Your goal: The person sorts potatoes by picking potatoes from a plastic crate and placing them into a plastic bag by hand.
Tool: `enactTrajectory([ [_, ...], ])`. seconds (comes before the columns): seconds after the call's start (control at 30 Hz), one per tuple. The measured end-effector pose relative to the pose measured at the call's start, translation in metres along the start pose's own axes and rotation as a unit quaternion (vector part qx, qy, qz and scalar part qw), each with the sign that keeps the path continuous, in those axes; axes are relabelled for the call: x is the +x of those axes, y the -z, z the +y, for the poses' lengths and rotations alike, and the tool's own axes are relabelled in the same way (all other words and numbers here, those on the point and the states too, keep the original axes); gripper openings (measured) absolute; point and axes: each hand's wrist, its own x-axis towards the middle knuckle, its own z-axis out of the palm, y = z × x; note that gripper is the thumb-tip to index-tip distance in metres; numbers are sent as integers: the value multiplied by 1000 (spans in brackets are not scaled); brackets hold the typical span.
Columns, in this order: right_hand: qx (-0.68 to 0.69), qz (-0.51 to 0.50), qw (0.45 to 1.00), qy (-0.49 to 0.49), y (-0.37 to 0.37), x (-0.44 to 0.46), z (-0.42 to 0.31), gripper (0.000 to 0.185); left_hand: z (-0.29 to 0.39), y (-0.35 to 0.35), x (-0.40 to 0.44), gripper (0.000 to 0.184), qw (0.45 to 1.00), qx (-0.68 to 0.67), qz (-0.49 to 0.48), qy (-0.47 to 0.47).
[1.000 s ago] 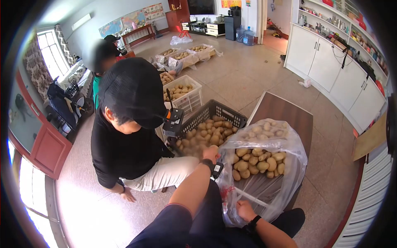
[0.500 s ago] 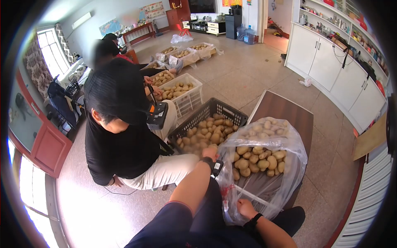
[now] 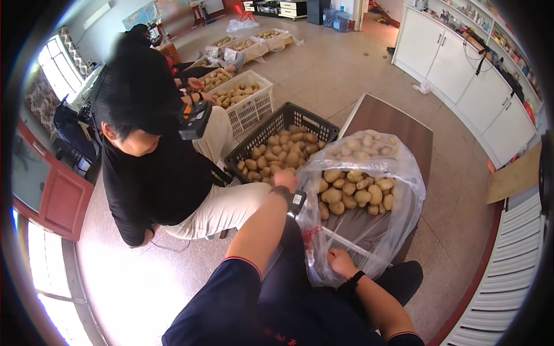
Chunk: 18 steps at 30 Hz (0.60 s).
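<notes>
Potatoes (image 3: pixel 281 151) are contained, from left to right, in a white crate (image 3: pixel 252 112), a black crate (image 3: pixel 314 123) and a clear plastic bag (image 3: pixel 411 173). At the left, a person in black (image 3: pixel 167 179) is seated beside the crates, with the head bent down. The left hand (image 3: pixel 284 180) is placed between the black crate's near side and the bag's left edge; its fingers look curled, but it is blurred, and whether anything is gripped cannot be told. In the bag, potatoes are heaped toward the far side. At its near side, the right hand (image 3: pixel 341 262) is mostly closed against the plastic; how firmly it is gripped cannot be told. Beyond, a brown tabletop (image 3: pixel 388 120) is partly covered by the bag.
</notes>
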Motion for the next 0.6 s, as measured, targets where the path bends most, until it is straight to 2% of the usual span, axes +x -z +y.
enactTrajectory([
  [0.07, 3, 1, 1000, -16, 4, -1, -2, 25, 10, 0, 1, 27, 999, -32, 19, -13],
  [0.13, 7, -12, 1000, -27, 3, 4, 2, 25, 17, 4, -5, 26, 998, -7, 56, -42],
  [0.2, -44, -4, 999, 23, -1, 9, 22, 25, 24, 9, -11, 27, 994, -14, 90, -63],
  [0.23, -42, -20, 999, 23, -1, 7, 20, 25, 17, -16, 3, 21, 984, -161, 70, -30],
  [0.3, -43, -4, 999, 26, 7, 5, 6, 26, 1, -65, 31, 13, 885, -458, 67, 41],
  [0.37, -35, 1, 999, 30, 8, 2, 2, 26, 26, -28, 9, 14, 831, -548, 57, 82],
  [0.4, -27, 13, 999, 32, 9, 1, 1, 26, 42, -4, -2, 16, 743, -641, 58, 183],
  [0.47, -36, 14, 999, 36, 10, 1, 2, 25, 48, 2, 0, 18, 636, -718, 57, 275],
  [0.57, -49, 12, 998, 42, 9, 1, 7, 24, 36, -15, 12, 22, 633, -727, 0, 267],
  [0.6, -55, 10, 997, 45, 8, 1, 9, 24, 29, -38, 27, 22, 737, -646, -16, 197],
])
